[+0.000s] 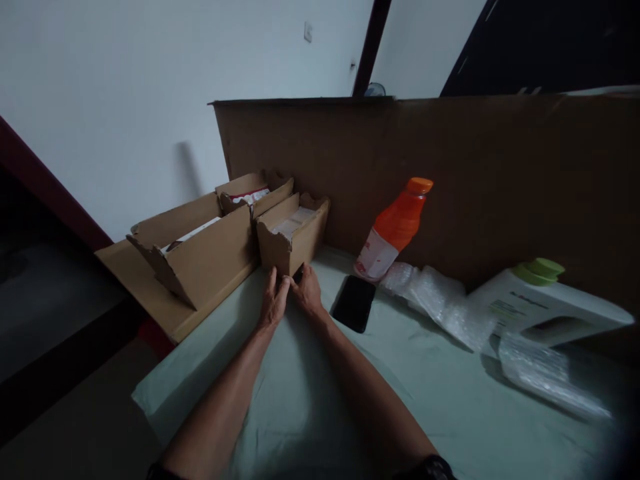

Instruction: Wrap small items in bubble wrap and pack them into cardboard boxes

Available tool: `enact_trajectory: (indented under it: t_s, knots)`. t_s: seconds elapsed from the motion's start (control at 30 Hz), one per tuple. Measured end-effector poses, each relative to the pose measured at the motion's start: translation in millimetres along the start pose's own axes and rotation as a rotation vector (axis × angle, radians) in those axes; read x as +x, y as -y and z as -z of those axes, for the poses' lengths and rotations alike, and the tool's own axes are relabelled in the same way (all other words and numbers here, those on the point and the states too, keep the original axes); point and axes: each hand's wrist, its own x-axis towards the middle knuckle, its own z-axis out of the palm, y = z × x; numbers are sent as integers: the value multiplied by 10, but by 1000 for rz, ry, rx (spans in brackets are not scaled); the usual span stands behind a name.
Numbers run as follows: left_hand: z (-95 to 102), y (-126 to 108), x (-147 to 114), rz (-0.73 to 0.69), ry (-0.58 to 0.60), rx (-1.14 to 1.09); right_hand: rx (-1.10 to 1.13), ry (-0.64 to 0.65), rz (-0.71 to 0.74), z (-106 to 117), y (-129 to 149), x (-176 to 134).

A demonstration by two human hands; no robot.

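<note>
A small open-topped cardboard box [305, 245] with ragged-cut edges stands near the back of the table, and something pale and flat lies inside it. My left hand [275, 300] touches the lower part of its near end, thumb and fingers bent against the cardboard. At the lower right side of the same box, my right hand [309, 291] has its fingers curled at the bottom edge. The two thumbs almost meet at the near corner. Both hands seem to grip the box low down; the fingertips are partly hidden.
To the left, a larger cardboard box [215, 257] and another box [275, 195] hold packets. Rightward lie a black phone [354, 303], an orange-capped bottle [395, 230], bubble wrap [440, 300] and a white jug [525, 303]. A cardboard panel [475, 180] stands behind the pale green tabletop [430, 393].
</note>
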Motion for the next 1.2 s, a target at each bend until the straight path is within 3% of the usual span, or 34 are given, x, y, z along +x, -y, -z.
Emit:
enact_trajectory:
  t_s: [0.23,0.8,1.0,1.2]
  knots:
    - [-23,41,-49,-66,24,-33,-226,17,-93,-16,207,51]
    - [-58,261,69,-120,34,-60,-497,60,-46,-35,315,-94]
    - [-84,309,82,-105,-23,-48,-514,123,79,25,349,-420]
    - [-35,303,32,-67,-53,-30,-516,159,183,113,415,-1161]
